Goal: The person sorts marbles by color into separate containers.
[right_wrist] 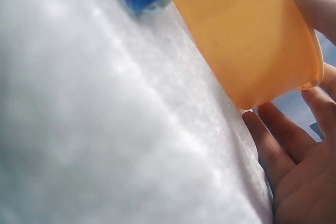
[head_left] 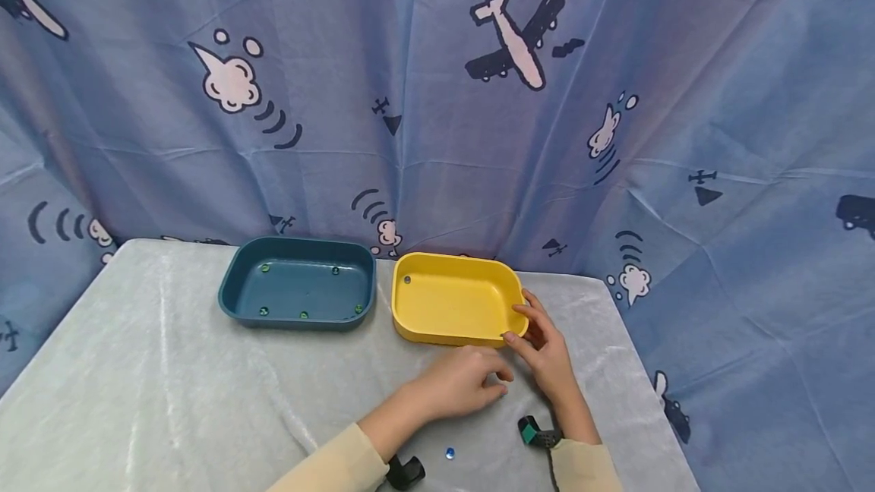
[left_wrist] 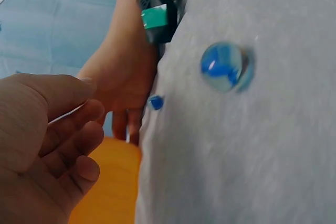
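My right hand point(head_left: 552, 355) grips the right end of a yellow tray point(head_left: 454, 339), thumb at the front corner and fingers around the side. One marble point(head_left: 407, 279) lies inside, at the tray's upper left. Just in front of the tray hovers my left hand point(head_left: 461, 382), its fingers loosely bent and nothing visible between them. On the cloth nearer to me lies a blue marble point(head_left: 450, 453). The left wrist view has that large clear-and-blue marble point(left_wrist: 220, 66) and a second, smaller-looking blue marble point(left_wrist: 155, 102) near the right hand; the head view hides the second.
A teal tray point(head_left: 297, 324) holding several greenish marbles point(head_left: 304, 315) stands left of the yellow one. Pale cloth point(head_left: 171, 386) covers the table. Behind the trays hangs a blue curtain point(head_left: 328, 97) with airplane prints. Each wrist wears a black band, the right one with a green patch point(head_left: 529, 433).
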Action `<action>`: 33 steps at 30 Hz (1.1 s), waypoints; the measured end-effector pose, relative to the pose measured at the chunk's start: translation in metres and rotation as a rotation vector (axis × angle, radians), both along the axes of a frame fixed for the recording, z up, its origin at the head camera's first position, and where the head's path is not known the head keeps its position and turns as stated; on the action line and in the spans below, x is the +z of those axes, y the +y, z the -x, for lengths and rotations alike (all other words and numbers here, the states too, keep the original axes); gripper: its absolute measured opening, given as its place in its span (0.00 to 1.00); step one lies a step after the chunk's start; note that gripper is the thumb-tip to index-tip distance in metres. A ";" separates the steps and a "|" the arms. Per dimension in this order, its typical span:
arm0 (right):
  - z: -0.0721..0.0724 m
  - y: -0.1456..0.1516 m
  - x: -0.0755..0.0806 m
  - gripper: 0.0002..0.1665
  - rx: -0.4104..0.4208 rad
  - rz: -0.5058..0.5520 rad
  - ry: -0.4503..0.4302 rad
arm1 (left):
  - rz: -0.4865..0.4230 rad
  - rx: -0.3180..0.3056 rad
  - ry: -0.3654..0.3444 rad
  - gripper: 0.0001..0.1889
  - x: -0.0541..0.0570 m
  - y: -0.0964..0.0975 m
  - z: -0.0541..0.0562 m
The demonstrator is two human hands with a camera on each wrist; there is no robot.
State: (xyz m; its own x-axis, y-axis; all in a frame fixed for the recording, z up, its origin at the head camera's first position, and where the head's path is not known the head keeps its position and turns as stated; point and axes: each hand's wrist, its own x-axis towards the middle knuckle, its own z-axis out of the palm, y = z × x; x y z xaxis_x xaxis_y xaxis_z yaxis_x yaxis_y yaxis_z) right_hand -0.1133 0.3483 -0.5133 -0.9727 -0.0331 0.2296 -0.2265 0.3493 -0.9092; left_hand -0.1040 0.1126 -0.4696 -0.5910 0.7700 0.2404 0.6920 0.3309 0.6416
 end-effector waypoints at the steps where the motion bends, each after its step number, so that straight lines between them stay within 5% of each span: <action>1: 0.000 0.000 0.000 0.29 0.000 -0.001 -0.001 | 0.006 -0.006 0.009 0.08 -0.001 0.002 0.000; 20: 0.001 0.001 -0.001 0.30 -0.016 -0.012 -0.015 | 0.076 -0.023 0.020 0.06 -0.026 0.016 -0.002; 33: 0.000 -0.001 0.000 0.30 -0.025 -0.010 -0.023 | 0.119 0.010 0.007 0.06 -0.029 0.017 -0.003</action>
